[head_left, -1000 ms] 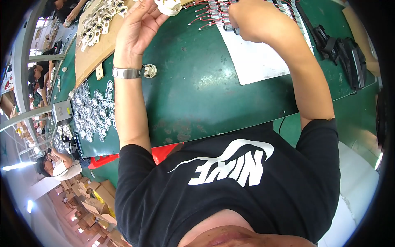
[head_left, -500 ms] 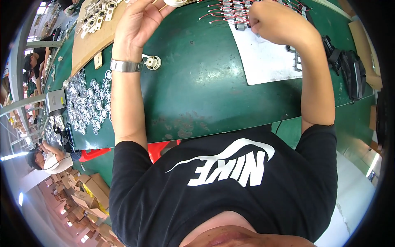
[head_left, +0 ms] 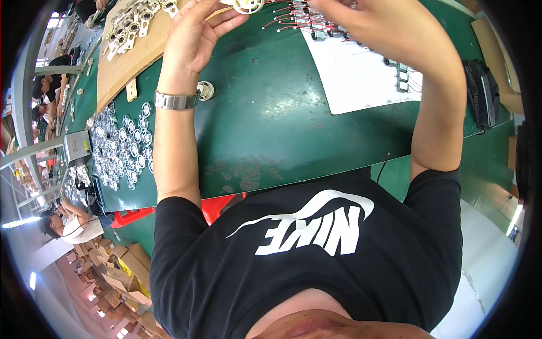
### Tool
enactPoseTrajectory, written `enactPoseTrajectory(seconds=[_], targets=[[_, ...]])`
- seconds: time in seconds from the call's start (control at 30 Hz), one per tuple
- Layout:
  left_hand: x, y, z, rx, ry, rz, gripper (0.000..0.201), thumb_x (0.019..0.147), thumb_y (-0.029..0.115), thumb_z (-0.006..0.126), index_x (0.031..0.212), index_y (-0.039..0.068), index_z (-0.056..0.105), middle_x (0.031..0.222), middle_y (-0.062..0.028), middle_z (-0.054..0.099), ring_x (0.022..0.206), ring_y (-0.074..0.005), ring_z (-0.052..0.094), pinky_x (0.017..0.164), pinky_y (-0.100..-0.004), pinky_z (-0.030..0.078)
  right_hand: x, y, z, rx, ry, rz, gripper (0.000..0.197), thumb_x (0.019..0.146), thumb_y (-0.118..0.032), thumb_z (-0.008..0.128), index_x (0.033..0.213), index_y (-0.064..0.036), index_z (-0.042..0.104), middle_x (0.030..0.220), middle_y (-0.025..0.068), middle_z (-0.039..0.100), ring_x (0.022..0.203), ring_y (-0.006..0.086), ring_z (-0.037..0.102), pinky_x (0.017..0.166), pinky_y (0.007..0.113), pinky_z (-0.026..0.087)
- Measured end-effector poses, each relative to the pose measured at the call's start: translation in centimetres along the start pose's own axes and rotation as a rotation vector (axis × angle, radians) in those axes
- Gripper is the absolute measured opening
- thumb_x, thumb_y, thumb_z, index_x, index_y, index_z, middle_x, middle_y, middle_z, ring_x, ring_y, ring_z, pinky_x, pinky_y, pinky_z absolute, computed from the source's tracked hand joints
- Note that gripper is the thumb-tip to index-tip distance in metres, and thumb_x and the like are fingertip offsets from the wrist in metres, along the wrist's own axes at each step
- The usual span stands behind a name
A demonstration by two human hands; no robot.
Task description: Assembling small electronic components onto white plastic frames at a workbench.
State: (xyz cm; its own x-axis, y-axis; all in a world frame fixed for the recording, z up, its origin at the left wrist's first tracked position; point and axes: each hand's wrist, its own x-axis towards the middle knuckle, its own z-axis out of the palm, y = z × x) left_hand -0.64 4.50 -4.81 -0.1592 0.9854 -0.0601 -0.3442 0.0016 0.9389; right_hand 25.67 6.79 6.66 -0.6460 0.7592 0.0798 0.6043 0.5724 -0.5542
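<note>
My left hand (head_left: 200, 28) is at the top edge, its fingers closed on a cream round plastic housing (head_left: 248, 4) that is partly cut off by the frame. My right hand (head_left: 375, 22) reaches over the rows of small motors (head_left: 319, 34) with red and black leads, and its fingertips run out of the picture at the top. Whether those fingers hold anything is hidden. Beside my left wrist another cream round part (head_left: 205, 90) rests on the green table (head_left: 265, 124).
Many clear round plastic pieces (head_left: 127, 141) lie at the left. Cream parts (head_left: 132, 28) are spread on a cardboard sheet (head_left: 127, 68). White paper (head_left: 355, 85) lies under the motors, with a few more (head_left: 402, 76) near my right forearm. A black device (head_left: 481, 96) is at the right.
My right hand has moved left from the motors toward the housing. The left hand, still with the housing, has shifted slightly right. The whole view has moved a little.
</note>
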Motion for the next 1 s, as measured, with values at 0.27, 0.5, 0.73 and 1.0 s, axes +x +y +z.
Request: enactPoseTrajectory(seconds=[0.27, 0.5, 0.73, 1.0], targets=[[-1.3, -0.2, 2.3, 0.261, 0.094, 0.145, 0.023, 0.104, 0.024, 0.063, 0.111, 0.002, 0.065, 0.097, -0.0098, 0.075, 0.085, -0.0174, 0.074, 0.074, -0.0309, 0.063, 0.7, 0.8, 3.1, 0.179, 0.026, -0.212, 0.021, 0.089, -0.01, 0.061, 0.088, 0.0099, 0.068, 0.083, 0.0304, 0.067, 0.085, 0.0446, 0.069, 0.076, 0.049, 0.054], [-1.7, -0.6, 3.7, 0.336, 0.183, 0.243, 0.017, 0.102, 0.018, 0.068, 0.107, 0.002, 0.064, 0.095, -0.009, 0.074, 0.082, -0.0152, 0.073, 0.07, -0.0282, 0.063, 0.7, 2.1, 5.1, 0.139, 0.086, -0.221, 0.02, 0.089, -0.008, 0.059, 0.089, 0.0098, 0.067, 0.087, 0.0315, 0.067, 0.09, 0.0467, 0.068, 0.081, 0.052, 0.053], [-1.7, -1.0, 3.2, 0.34, 0.198, 0.289, 0.016, 0.101, 0.017, 0.07, 0.103, 0.003, 0.064, 0.093, -0.0084, 0.073, 0.082, -0.0151, 0.073, 0.069, -0.029, 0.062, 0.4, 0.2, 3.4, 0.164, -0.023, -0.293, 0.019, 0.089, -0.008, 0.06, 0.091, 0.0098, 0.066, 0.087, 0.0312, 0.067, 0.092, 0.0466, 0.067, 0.082, 0.051, 0.053], [-2.4, -0.9, 4.2, 0.394, 0.232, 0.253, 0.019, 0.099, 0.018, 0.073, 0.101, 0.001, 0.066, 0.091, -0.0088, 0.074, 0.078, -0.0147, 0.072, 0.068, -0.0272, 0.06, 0.7, 0.2, 3.9, 0.17, 0.044, -0.071, 0.015, 0.087, -0.006, 0.066, 0.089, 0.0088, 0.067, 0.086, 0.0309, 0.067, 0.091, 0.0467, 0.067, 0.08, 0.051, 0.053]])
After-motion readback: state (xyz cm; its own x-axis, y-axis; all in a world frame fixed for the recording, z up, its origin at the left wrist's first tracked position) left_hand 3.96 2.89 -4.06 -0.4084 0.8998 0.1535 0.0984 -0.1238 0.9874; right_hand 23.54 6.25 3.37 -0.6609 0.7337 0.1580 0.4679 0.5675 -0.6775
